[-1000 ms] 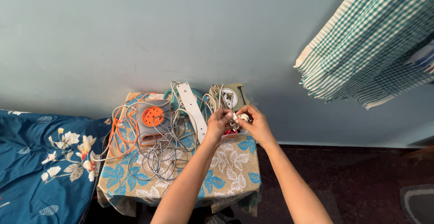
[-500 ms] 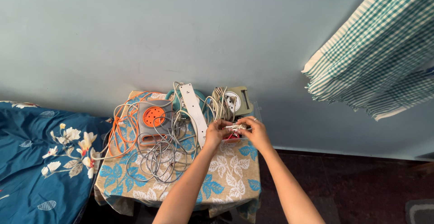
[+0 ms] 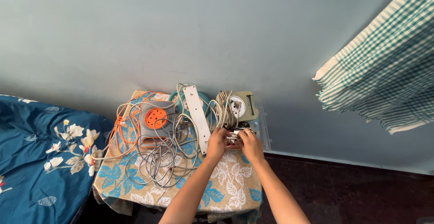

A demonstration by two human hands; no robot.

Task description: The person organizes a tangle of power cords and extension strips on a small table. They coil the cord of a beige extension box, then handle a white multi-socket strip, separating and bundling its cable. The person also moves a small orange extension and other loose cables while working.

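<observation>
Both my hands meet over the small table's right half. My left hand (image 3: 216, 143) and my right hand (image 3: 251, 145) together grip a small bundle of white cable (image 3: 233, 134) with a bit of red under it, held low just above the cloth. Right behind them stands a beige round extension box (image 3: 244, 106) wrapped in pale cord. A long white power strip (image 3: 198, 112) lies beside my left hand, running toward the wall.
A grey and orange cable reel (image 3: 154, 120) with orange cord sits at the left of the floral tablecloth (image 3: 226, 183). Loose grey cable coils (image 3: 160, 160) lie in front of it. A blue floral bedspread (image 3: 36, 160) is at the left, a checked curtain (image 3: 384, 70) at the upper right.
My hands have come down from chest height to the table with the white cable bundle between them. The view has shifted a little, with the table now slightly lower in frame.
</observation>
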